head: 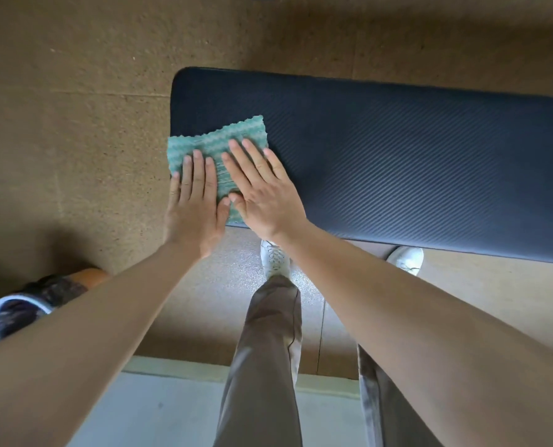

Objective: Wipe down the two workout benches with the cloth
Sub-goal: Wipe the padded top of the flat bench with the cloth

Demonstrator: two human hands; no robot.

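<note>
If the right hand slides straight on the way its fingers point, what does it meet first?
Nothing blocks it, as far as the view shows. The right hand would first run off the far edge of the green cloth onto the bare pad of the workout bench, heading for its far side.

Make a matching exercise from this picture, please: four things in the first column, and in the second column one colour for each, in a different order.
Column 1
1. cloth
2. bench
3. shoes
4. trousers

Column 2
A. dark, nearly black
B. greyish brown
C. green
D. white

Pairs: 1-C, 2-A, 3-D, 4-B
</note>
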